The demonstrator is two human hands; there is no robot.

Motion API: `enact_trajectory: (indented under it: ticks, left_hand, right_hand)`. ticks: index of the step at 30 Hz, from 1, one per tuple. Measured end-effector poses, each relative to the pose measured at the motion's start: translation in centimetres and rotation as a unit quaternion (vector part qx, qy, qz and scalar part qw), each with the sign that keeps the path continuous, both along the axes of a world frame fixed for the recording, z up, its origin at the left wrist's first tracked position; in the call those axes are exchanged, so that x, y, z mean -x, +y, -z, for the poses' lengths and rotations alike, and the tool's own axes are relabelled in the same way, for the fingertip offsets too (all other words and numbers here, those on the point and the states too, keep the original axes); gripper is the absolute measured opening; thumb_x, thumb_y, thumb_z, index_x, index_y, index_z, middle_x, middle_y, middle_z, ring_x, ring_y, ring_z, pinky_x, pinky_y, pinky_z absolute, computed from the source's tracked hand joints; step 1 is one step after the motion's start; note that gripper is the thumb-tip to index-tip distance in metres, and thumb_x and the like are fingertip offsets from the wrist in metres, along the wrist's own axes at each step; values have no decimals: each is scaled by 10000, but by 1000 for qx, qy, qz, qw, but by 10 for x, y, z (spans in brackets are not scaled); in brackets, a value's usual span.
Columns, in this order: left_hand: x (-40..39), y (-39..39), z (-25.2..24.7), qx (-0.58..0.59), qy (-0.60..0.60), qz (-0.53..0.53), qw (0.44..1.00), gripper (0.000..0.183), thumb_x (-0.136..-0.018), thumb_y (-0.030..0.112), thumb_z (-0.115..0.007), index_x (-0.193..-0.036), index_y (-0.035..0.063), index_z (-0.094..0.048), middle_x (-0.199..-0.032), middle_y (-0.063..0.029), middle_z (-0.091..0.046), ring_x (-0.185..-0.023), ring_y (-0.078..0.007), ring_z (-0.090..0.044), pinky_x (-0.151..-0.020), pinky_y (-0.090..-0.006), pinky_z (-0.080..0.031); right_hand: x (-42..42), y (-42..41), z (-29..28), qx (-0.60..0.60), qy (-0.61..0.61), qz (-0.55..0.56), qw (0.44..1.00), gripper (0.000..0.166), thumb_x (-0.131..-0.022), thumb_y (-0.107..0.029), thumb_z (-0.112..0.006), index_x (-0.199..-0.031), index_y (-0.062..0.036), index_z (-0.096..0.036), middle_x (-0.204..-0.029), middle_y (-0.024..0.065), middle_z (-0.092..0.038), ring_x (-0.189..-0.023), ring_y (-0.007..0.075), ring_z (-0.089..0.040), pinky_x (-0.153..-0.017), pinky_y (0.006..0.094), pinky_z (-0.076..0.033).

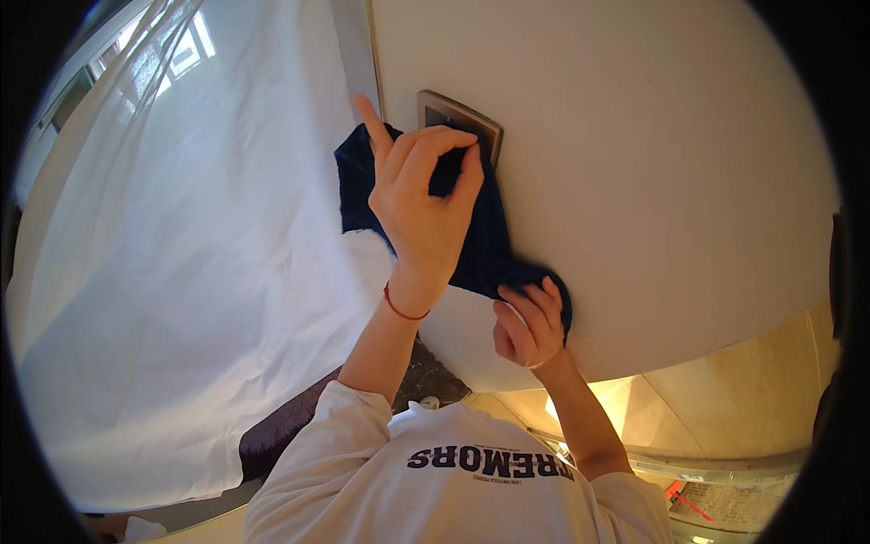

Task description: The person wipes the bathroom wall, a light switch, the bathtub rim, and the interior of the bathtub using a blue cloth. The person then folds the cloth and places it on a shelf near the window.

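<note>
A dark blue cloth [484, 231] hangs in folds in front of a pale wall, running between my two hands. My left hand [425, 183], with a thin red cord round its wrist, pinches the upper part between thumb and forefinger. One other finger of that hand sticks out to the upper left. Behind the cloth, a small panel with a metallic-looking frame [469, 112] is fixed to the wall; cloth and hand cover much of it. Lower down, my right hand [533, 326] has its fingers curled into the cloth's bunched end.
A white sheer curtain [204, 272] fills the left side, close to my left arm. Beneath it lies a dark purple textile edge [285, 421]. Dark stone [435, 374] shows by the wall's foot, with beige floor tiles [741, 374] at lower right.
</note>
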State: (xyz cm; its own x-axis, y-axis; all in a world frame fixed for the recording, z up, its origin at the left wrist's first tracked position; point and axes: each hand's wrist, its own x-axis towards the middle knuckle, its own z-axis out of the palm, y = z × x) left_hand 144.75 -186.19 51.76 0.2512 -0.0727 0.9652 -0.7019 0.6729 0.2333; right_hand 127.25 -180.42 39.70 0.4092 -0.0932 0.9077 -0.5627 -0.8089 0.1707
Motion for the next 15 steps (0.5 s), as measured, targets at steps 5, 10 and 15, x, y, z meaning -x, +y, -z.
enact_trajectory:
  ticks: [5, 10, 15]
  left_hand:
    - [3, 5, 17, -53, 31, 47, 997, 137, -697, -90, -677, -758, 26, -639, -726, -26, -627, -668, -183, -571, -1156, -562, -253]
    - [13, 6, 41, -37, 29, -7, 999, 148, -671, -106, -641, -708, 31, -597, -691, -27, -587, -629, -170, -542, -1141, -592, -260]
    - [22, 2, 73, 27, 58, 8, 998, 182, -687, -139, -631, -769, 16, -581, -720, -60, -569, -664, -197, -543, -1140, -625, -228]
  right_hand:
    - [0, -1, 1, -2, -4, -6, 1000, 248, -742, 15, -586, -974, -45, -651, -1020, 132, -677, -933, 328, -605, -1008, 501, -428]
    - [2, -1, -1, -7, -4, -20, 1000, 270, -743, 19, -593, -1000, -44, -644, -1043, 136, -669, -952, 336, -603, -1014, 502, -418]
    - [5, 1, -1, -13, -5, -19, 1000, 287, -741, 26, -595, -1016, -45, -639, -1050, 138, -667, -959, 338, -605, -1023, 496, -409]
